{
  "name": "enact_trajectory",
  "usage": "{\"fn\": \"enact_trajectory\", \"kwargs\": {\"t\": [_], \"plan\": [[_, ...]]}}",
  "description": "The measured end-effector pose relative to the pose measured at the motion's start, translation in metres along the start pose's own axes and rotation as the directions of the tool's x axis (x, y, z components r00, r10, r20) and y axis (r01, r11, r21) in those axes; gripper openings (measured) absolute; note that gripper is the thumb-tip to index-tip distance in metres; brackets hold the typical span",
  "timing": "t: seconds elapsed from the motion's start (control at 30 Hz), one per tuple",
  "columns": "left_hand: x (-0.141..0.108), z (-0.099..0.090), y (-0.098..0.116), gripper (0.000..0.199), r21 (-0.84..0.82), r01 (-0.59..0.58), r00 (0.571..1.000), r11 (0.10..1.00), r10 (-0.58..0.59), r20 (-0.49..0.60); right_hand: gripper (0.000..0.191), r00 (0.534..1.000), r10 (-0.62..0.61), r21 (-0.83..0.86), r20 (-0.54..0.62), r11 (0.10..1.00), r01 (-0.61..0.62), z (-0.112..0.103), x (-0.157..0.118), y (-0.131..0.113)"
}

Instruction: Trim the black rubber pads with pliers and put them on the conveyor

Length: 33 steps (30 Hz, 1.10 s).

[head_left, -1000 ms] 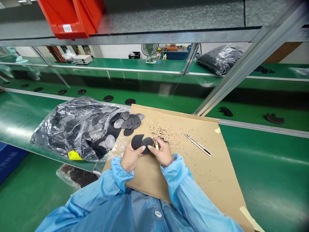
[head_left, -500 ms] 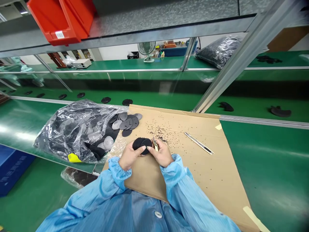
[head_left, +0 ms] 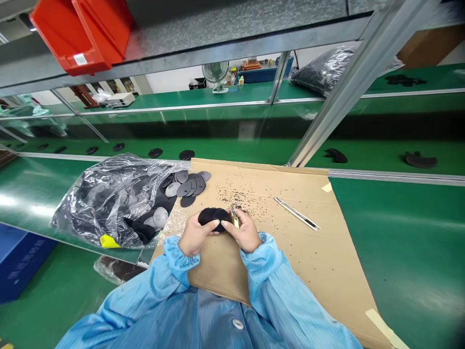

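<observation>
My left hand (head_left: 194, 236) is closed round several black flat oval discs (head_left: 210, 216), fanned over one another above the cardboard. My right hand (head_left: 247, 234) presses its thumb on the discs' near face, its tip close to my left thumb. Tucked in the same right hand is a small tool (head_left: 235, 219) with a metal tip and a pale yellow body; its exact kind is hidden by the fingers. Tiny black scraps (head_left: 236, 196) lie scattered just beyond my hands. Left of them, more black and grey discs (head_left: 191, 186) lie in a loose pile.
A cardboard sheet (head_left: 290, 257) covers the bench before me, with a slim utility knife (head_left: 297, 213) on its right. A clear plastic bag (head_left: 109, 198) of discs lies left. Behind runs a green belt (head_left: 232, 148) with black pieces; an upright metal post (head_left: 327, 102) rises right.
The camera view has shifted slightly. Both hands keep nearly the same hold on the discs, and the small tool stays in my right hand.
</observation>
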State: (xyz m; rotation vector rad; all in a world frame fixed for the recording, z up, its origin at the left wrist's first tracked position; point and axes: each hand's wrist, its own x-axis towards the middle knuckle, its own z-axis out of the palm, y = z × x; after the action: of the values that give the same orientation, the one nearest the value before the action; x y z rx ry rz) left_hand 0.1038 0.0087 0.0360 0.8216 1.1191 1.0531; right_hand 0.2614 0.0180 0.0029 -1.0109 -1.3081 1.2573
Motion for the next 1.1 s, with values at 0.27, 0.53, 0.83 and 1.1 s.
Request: {"fn": "enact_trajectory", "kwargs": {"t": [0.27, 0.53, 0.83, 1.1], "plan": [[0.000, 0.009, 0.001, 0.037, -0.106, -0.091, 0.990, 0.990, 0.102, 0.101, 0.034, 0.997, -0.019, 0.040, -0.077, 0.999, 0.022, 0.002, -0.003, -0.004], [-0.002, 0.010, -0.001, 0.038, -0.104, -0.099, 0.989, 0.990, 0.110, 0.100, 0.038, 0.993, 0.056, 0.125, -0.106, 0.991, -0.043, 0.005, -0.003, -0.004], [-0.001, 0.012, -0.001, 0.035, -0.120, -0.087, 0.989, 0.989, 0.100, 0.112, 0.039, 0.994, 0.093, 0.235, -0.058, 0.969, -0.077, 0.005, -0.003, -0.003], [0.001, 0.009, -0.003, 0.041, -0.132, -0.021, 0.998, 0.991, 0.029, 0.055, 0.040, 0.991, 0.116, 0.256, -0.060, 0.962, -0.097, 0.004, -0.003, -0.003]]}}
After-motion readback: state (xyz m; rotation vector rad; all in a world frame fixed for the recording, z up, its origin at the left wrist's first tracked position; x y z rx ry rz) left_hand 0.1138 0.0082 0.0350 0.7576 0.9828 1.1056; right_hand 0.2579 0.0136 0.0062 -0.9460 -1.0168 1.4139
